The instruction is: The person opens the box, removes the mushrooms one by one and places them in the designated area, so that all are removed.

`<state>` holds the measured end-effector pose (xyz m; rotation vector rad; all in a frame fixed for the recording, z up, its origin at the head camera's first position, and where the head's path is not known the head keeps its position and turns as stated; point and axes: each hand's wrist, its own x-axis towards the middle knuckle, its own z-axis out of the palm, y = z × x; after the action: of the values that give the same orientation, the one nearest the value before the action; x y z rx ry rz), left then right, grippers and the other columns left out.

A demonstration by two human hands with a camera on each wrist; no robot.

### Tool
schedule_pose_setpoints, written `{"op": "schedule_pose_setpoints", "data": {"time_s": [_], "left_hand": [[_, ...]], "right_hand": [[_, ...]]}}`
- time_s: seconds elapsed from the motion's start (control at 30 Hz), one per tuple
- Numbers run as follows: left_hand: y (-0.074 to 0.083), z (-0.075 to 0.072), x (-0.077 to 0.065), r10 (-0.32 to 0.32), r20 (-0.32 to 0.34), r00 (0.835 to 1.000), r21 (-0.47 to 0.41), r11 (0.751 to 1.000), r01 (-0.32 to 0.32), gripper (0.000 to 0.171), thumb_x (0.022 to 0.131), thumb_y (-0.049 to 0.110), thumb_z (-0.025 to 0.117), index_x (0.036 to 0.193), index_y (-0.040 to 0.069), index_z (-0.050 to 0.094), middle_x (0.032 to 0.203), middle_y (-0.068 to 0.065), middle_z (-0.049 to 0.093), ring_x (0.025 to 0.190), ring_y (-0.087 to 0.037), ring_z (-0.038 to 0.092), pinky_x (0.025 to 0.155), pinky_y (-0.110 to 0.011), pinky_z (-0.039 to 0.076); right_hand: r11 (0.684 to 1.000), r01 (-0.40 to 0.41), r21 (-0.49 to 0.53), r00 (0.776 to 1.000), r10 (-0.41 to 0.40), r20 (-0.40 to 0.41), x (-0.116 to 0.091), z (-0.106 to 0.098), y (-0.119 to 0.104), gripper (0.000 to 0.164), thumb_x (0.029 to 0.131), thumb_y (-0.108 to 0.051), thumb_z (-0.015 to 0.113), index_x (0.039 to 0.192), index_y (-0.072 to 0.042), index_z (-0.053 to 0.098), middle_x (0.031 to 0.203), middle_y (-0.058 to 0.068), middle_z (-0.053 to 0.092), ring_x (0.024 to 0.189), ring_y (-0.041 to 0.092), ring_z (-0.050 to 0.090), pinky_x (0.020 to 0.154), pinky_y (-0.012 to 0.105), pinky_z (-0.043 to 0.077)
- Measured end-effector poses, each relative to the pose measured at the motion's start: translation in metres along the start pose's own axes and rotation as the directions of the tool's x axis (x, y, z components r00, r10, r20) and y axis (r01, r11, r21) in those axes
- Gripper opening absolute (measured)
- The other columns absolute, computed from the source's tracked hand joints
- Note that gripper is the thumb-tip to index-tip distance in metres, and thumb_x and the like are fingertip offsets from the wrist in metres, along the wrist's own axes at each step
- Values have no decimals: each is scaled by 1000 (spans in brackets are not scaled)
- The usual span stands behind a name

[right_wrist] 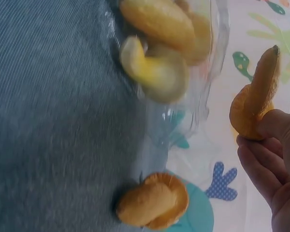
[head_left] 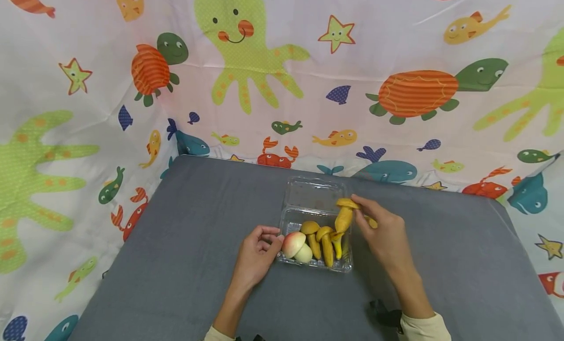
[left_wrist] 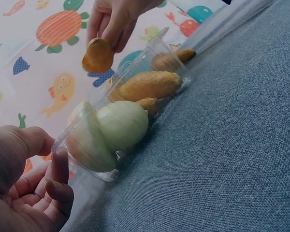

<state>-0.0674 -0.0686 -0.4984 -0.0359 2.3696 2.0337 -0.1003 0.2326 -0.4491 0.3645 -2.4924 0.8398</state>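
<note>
A clear plastic clamshell box stands on the table with its lid folded back. My left hand pinches the box's left rim between thumb and forefinger. Above the box's right side, my right hand pinches a yellow-brown toy mushroom by its cap, stem hanging down. Inside, at the left, lies a red-and-white toy mushroom. Beside it are a brown-capped mushroom, another yellowish mushroom and a bright yellow one.
One more brown mushroom lies on the grey tabletop to the right of the box, partly hidden by the right hand in the head view. A curtain printed with sea animals hangs behind and along the table's left side.
</note>
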Motion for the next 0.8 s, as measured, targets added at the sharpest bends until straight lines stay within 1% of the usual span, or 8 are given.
{"op": "schedule_pose_setpoints", "data": {"time_s": [0.13,0.2,0.27,0.33,0.43,0.63,0.7,0.8], "left_hand": [[0,0,0,0,-2,1000,2,1000,0,18,98,15,78,114,7,74,95,-6,71,65,-12,64,61,-21,50],[0,0,0,-1,-1,1000,0,1000,1,18,98,15,78,114,7,74,95,-6,71,65,-12,64,60,-21,49],[-1,0,0,-2,-1,1000,-3,1000,2,18,97,15,78,114,7,74,95,-6,71,65,-12,63,60,-21,49],[-1,0,0,-3,-1,1000,-4,1000,3,19,97,15,78,114,7,74,95,-6,71,64,-12,63,60,-20,48],[0,0,0,-4,-2,1000,-5,1000,4,19,97,15,78,114,7,74,95,-6,71,64,-12,63,59,-20,48],[-1,0,0,-4,-6,1000,-2,1000,4,20,97,15,78,114,6,74,96,-7,72,64,-11,63,59,-20,47],[-2,0,0,-4,-6,1000,-4,1000,4,21,97,15,79,115,5,74,96,-7,72,64,-11,63,59,-20,48],[-2,1,0,-3,-5,1000,-6,1000,3,21,97,15,79,115,5,74,96,-7,72,63,-11,63,59,-20,48]], "right_hand": [[1000,-12,-3,1000,12,-10,-3,-7,8,41,94,2,78,133,-8,72,119,11,78,97,29,79,74,45,62],[1000,-17,5,1000,17,-13,-5,-11,12,41,93,3,78,133,-8,73,120,11,78,98,30,79,78,41,61],[1000,-22,13,1000,22,-20,-7,-15,15,42,93,4,78,132,-9,73,120,10,78,99,30,78,81,27,60],[1000,-21,14,999,22,-33,-10,-19,19,42,92,5,78,132,-9,74,121,10,78,99,31,78,83,13,54],[1000,-22,7,998,23,-56,-13,-24,24,42,92,5,77,131,-10,74,121,9,78,99,32,78,85,0,42],[999,-42,-7,997,42,-70,-19,-33,35,42,91,5,77,130,-11,75,118,8,79,99,32,78,88,0,40],[998,-59,-11,996,58,-68,-22,-36,39,42,92,5,77,130,-12,76,118,8,79,100,26,78,89,0,40],[996,-82,-18,994,80,-72,-25,-39,45,41,92,4,77,130,-13,76,119,6,79,106,2,72,89,0,40]]}}
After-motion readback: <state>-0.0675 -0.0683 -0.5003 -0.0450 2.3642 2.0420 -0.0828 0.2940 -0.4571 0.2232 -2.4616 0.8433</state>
